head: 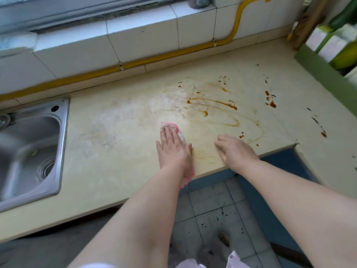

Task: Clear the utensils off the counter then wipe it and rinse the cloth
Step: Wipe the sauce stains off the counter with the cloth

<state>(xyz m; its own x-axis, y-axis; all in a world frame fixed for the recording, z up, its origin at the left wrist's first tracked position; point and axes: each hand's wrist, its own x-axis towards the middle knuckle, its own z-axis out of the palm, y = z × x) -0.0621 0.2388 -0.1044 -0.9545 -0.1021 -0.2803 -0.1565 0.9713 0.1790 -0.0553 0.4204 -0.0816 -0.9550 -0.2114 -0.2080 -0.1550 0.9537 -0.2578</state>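
My left hand [173, 149] lies flat, fingers spread, pressing a pink and white cloth [171, 126] onto the cream counter [116, 132]. The cloth shows beyond my fingertips and again under my wrist at the counter's front edge. My right hand [234, 149] rests palm down on the counter near its front edge, fingers loosely apart, holding nothing. Reddish-brown sauce smears and drops [218, 103] spread over the counter beyond both hands. A whitish wiped patch [135, 109] lies to the left of the smears. No utensils are on the counter.
A steel sink [31, 151] is set into the counter at the left. A yellow pipe [135, 62] runs along the white tiled wall. A green rack with bottles [332, 55] stands at the right. Below the counter are blue cabinet fronts [270, 200] and a speckled tiled floor.
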